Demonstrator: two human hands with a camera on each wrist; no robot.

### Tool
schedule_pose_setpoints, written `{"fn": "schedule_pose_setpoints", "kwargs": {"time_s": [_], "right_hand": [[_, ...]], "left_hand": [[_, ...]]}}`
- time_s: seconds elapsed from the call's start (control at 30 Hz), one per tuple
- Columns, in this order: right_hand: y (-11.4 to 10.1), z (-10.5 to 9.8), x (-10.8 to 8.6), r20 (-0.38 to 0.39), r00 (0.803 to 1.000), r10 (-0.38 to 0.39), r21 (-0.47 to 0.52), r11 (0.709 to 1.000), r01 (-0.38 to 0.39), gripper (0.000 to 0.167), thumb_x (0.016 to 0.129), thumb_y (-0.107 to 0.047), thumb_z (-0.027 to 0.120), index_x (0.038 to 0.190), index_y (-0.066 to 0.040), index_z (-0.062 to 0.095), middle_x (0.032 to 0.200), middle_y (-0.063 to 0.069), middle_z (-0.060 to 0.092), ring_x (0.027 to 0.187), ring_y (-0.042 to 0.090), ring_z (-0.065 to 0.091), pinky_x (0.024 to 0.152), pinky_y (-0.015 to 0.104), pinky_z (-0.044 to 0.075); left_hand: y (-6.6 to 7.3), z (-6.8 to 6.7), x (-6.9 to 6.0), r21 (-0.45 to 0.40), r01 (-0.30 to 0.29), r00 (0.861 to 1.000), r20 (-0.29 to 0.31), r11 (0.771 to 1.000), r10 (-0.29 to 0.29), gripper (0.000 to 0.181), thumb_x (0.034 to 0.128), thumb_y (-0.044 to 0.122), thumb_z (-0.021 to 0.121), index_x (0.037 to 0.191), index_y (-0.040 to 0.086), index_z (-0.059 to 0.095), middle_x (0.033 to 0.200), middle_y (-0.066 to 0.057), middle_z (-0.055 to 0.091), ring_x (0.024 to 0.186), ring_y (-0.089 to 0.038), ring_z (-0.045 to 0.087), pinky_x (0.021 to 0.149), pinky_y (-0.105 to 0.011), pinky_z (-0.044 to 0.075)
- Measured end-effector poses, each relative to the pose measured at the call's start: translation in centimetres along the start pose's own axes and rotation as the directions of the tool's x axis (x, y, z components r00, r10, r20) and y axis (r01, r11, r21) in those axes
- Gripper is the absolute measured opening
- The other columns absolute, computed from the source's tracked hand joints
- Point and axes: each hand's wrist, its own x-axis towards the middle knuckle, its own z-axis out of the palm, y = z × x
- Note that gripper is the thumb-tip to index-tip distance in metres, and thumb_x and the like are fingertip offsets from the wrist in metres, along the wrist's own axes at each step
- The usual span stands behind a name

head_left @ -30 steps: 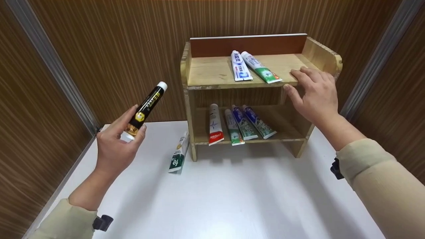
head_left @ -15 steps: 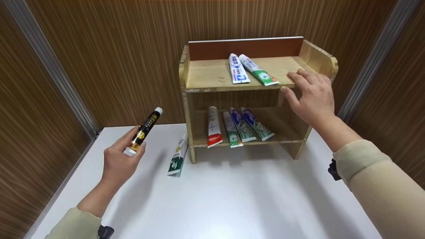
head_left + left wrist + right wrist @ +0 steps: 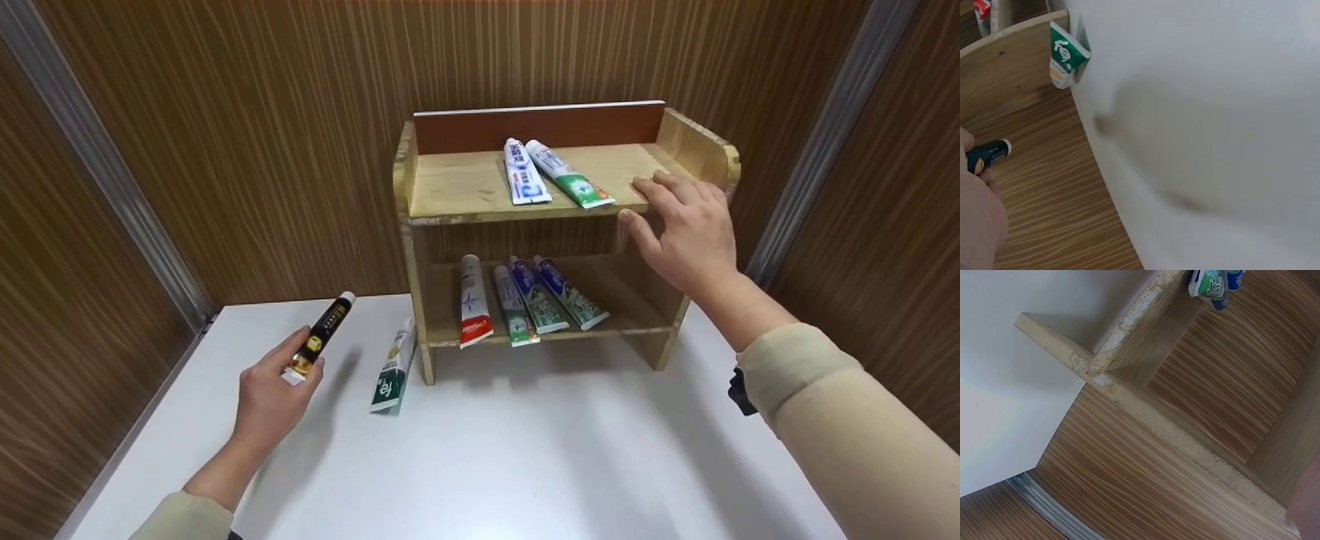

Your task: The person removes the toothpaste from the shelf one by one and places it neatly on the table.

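My left hand (image 3: 274, 401) pinches a black tube with a white cap (image 3: 327, 328) by its lower end, cap tilted up and away, above the table's left part. In the left wrist view the black tube (image 3: 989, 156) shows beside the hand (image 3: 979, 208). A white and green tube (image 3: 393, 367) leans by the shelf's left side. My right hand (image 3: 686, 232) rests on the right front edge of the wooden shelf's top board (image 3: 457, 184), fingers spread on it and thumb at its edge. Two tubes lie on that board: a white and blue one (image 3: 525, 174) and a white and green one (image 3: 570, 176).
On the lower board (image 3: 641, 304) lie a white and red tube (image 3: 473, 300), a small green and white tube (image 3: 515, 306) and two blue and green tubes (image 3: 538, 294). Wood-grain walls stand behind and at both sides of the white table (image 3: 480, 450).
My left hand has lowered toward the table with the black tube in its grip. The right hand stays on the shelf edge. The head view has tilted, so the shelf sits lower in it.
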Motion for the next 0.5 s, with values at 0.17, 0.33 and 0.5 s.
{"fn": "schedule_pose_setpoints", "kwargs": {"time_s": [0.17, 0.33, 0.5], "right_hand": [[0.1, 0.0, -0.1, -0.005, 1.000, -0.001, 0.002, 1.000, 0.001, 0.050, 0.103, -0.044, 0.066, 0.141, -0.011, 0.068, 0.142, 0.019, 0.064, 0.136, 0.040, 0.055, 0.116, 0.058, 0.036], [0.1, 0.0, -0.1, -0.004, 1.000, 0.001, 0.004, 1.000, -0.001, 0.050, 0.103, -0.044, 0.066, 0.141, -0.011, 0.068, 0.142, 0.019, 0.064, 0.136, 0.040, 0.054, 0.116, 0.058, 0.036], [0.1, -0.1, 0.1, -0.001, 1.000, -0.008, -0.002, 1.000, 0.008, 0.050, 0.104, -0.044, 0.065, 0.141, -0.010, 0.068, 0.140, 0.020, 0.065, 0.135, 0.040, 0.055, 0.115, 0.058, 0.036]], "left_hand": [[-0.3, 1.0, -0.2, -0.004, 0.026, 0.999, 0.034, 1.000, -0.026, 0.056, 0.0935, 0.001, 0.078, 0.146, -0.002, 0.060, 0.147, -0.023, 0.060, 0.128, -0.042, 0.064, 0.101, -0.048, 0.054], [-0.6, 1.9, -0.4, -0.006, 0.025, 0.999, 0.044, 1.000, -0.025, 0.055, 0.0924, 0.000, 0.078, 0.145, -0.003, 0.061, 0.146, -0.024, 0.061, 0.128, -0.042, 0.064, 0.101, -0.048, 0.054], [-1.0, 2.5, -0.3, 0.004, 0.045, 0.997, 0.060, 0.999, -0.045, 0.055, 0.0929, 0.001, 0.078, 0.145, -0.003, 0.061, 0.144, -0.025, 0.062, 0.127, -0.041, 0.066, 0.101, -0.049, 0.055]]}}
